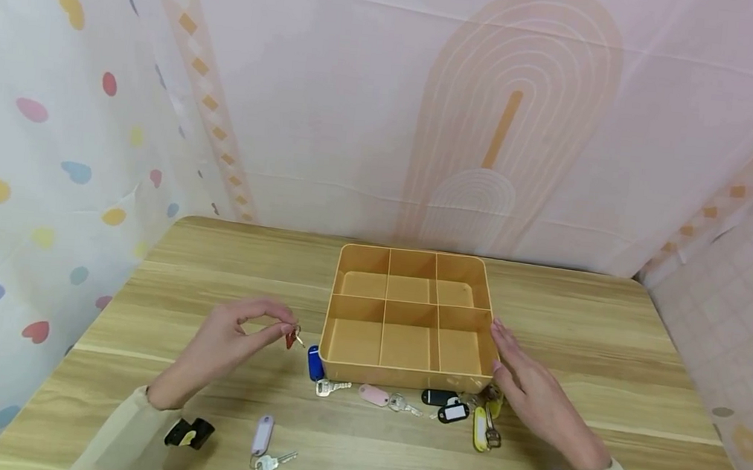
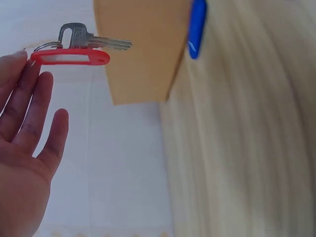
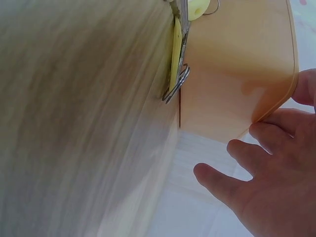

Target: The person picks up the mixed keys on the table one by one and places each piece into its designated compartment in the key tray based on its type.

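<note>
My left hand (image 1: 233, 342) pinches the ring of a key with a red tag (image 2: 69, 57) between thumb and fingertip, raised left of an orange box (image 1: 404, 378) with several compartments. In the left wrist view the key (image 2: 79, 37) points away from the fingers, above its tag. My right hand (image 1: 534, 391) rests its fingertips against the box's right side, fingers mostly straight. In the right wrist view its fingers (image 3: 247, 155) spread near the box's rim; a yellow tag (image 3: 176, 49) with a metal ring stands by the box wall.
Along the box's front lie a blue tag (image 1: 315, 364) with a key, a pink tag (image 1: 374, 394) with a key, black tags (image 1: 453, 412) and yellow tags (image 1: 480, 429) with keys. A lilac tag (image 1: 263, 434) with a key lies nearer. Patterned cloth (image 1: 335, 97) hangs behind the table.
</note>
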Demonstrator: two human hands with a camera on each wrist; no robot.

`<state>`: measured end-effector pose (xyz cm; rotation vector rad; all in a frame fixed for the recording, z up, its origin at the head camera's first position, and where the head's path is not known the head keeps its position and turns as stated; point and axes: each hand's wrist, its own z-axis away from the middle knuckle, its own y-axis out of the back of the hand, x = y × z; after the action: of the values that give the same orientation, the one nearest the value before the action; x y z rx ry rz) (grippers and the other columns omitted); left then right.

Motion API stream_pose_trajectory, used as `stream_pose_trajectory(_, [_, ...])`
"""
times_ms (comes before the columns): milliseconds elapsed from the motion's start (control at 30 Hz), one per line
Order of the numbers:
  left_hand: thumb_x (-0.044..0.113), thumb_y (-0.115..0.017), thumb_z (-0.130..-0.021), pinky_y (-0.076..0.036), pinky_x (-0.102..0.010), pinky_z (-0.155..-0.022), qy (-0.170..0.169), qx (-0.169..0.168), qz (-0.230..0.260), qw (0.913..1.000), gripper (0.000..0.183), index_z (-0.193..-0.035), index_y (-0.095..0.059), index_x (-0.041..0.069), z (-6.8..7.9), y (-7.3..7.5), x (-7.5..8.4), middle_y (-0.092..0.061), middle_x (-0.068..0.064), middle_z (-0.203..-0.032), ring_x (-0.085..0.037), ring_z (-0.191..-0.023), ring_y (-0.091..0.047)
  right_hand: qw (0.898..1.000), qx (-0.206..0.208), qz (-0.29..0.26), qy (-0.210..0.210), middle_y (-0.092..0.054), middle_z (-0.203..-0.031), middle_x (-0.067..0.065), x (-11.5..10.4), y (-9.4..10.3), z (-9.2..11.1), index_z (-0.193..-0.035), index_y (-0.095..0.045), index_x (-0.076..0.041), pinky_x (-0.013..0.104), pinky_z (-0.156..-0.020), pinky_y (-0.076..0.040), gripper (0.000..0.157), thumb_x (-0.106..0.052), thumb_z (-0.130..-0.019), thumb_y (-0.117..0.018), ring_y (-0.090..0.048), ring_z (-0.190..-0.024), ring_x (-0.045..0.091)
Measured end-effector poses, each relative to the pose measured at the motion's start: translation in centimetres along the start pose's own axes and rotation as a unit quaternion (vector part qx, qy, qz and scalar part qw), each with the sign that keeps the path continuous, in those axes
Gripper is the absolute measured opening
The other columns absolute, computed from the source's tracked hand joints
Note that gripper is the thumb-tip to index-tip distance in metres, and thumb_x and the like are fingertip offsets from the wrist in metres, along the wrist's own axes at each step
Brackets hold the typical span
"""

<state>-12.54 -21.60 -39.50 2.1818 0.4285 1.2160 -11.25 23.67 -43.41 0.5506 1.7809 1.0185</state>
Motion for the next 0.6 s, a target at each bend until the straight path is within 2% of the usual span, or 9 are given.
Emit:
stream_pose_trajectory(133, [0.017, -0.071, -0.089, -0.048, -0.021, -0.087, 0.014, 0.017, 0.016, 0.9996, 0.011, -0.099, -0.073, 0.023, -1.1, -0.3, 0.9, -0.069, 0.013, -0.103, -0.008, -0.098, -0.064, 1.000, 0.000, 0.001, 0.001, -0.016, -0.160, 0.001, 0.0, 0.0, 0.1, -0.154, -0.022, -0.009, 0.056, -0.109, -0.026, 0.056, -0.022, -0.104, -0.044, -0.025, -0.142, 0.032])
stream_pose_trajectory(300, [0.021, -0.071, -0.090, -0.048, -0.027, -0.090, 0.032, 0.036, 0.045, 0.9978, 0.009, -0.098, -0.074, 0.023, -2.5, -0.7, 1.9, -0.069, 0.013, -0.103, -0.008, -0.100, -0.063, 1.000, -0.002, -0.002, -0.002, -0.016, -0.159, 0.001, -0.1, -0.1, 0.2, -0.154, -0.022, -0.010, 0.055, -0.109, -0.027, 0.056, -0.021, -0.104, -0.045, -0.024, -0.142, 0.029])
stream_pose_trajectory(500, [0.015, -0.070, -0.090, -0.046, -0.028, -0.093, 0.050, 0.053, 0.075, 0.9945, 0.010, -0.099, -0.075, 0.014, -4.3, -1.1, 2.9, -0.070, 0.008, -0.103, -0.011, -0.101, -0.063, 1.000, 0.002, -0.001, 0.001, -0.017, -0.159, 0.000, -0.2, -0.3, 0.1, -0.154, -0.023, -0.009, 0.054, -0.109, -0.027, 0.056, -0.021, -0.104, -0.045, -0.026, -0.142, 0.030])
stream_pose_trajectory(600, [0.011, -0.069, -0.090, -0.046, -0.029, -0.092, 0.053, 0.052, 0.085, 0.9936, 0.011, -0.100, -0.074, 0.010, -5.2, -1.1, 4.1, -0.071, 0.003, -0.103, -0.012, -0.100, -0.063, 1.000, 0.006, 0.000, 0.003, -0.018, -0.159, 0.000, -0.2, -0.3, 0.1, -0.154, -0.024, -0.009, 0.054, -0.109, -0.027, 0.056, -0.021, -0.103, -0.046, -0.027, -0.142, 0.030])
